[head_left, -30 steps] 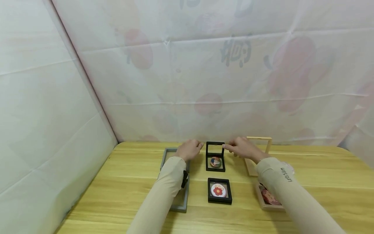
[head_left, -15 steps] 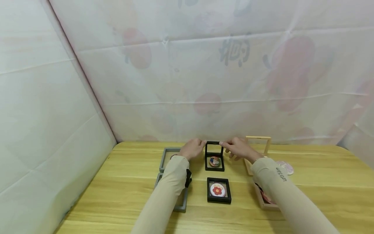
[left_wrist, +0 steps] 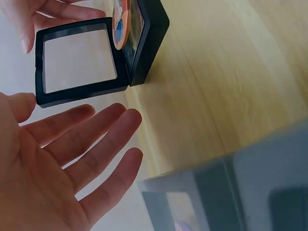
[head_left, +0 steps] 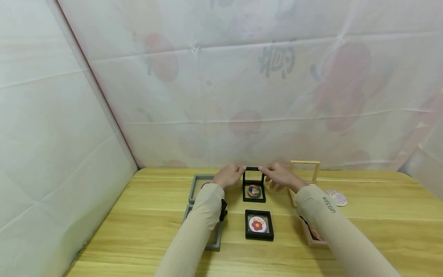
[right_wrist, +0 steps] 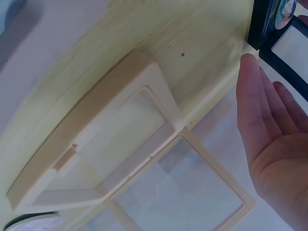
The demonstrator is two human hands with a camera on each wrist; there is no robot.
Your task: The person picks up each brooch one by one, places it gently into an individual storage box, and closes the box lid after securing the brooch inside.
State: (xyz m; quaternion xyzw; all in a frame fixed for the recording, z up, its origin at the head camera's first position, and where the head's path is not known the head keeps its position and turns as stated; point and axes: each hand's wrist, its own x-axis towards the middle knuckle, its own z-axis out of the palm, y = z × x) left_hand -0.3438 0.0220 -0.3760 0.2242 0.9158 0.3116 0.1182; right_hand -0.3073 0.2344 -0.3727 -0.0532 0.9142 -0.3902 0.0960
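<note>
A small black display frame (head_left: 254,200) stands open on the table, its lid (head_left: 253,168) raised upright and a round colourful badge (head_left: 254,191) in its lower half. My left hand (head_left: 228,175) is at the lid's upper left corner; in the left wrist view the thumb touches that corner while the fingers extend loosely beside it. At the upper right corner, my right hand (head_left: 282,177) touches the lid with its thumb, fingers fairly straight. Nearer me lies a second black frame (head_left: 259,236), closed over a white badge with a red flower (head_left: 257,224).
Two grey frames (head_left: 191,192) lie under my left forearm. A pale wooden frame (right_wrist: 139,72) stands open by my right hand, a pink-toned badge (head_left: 337,197) beside it. Another wooden frame (head_left: 313,242) is partly under my right sleeve. A fabric wall (head_left: 214,146) closes the back.
My left hand has moved right onto the lid's upper left corner. My right hand has shifted slightly left and stays at the right corner. The lid remains upright.
</note>
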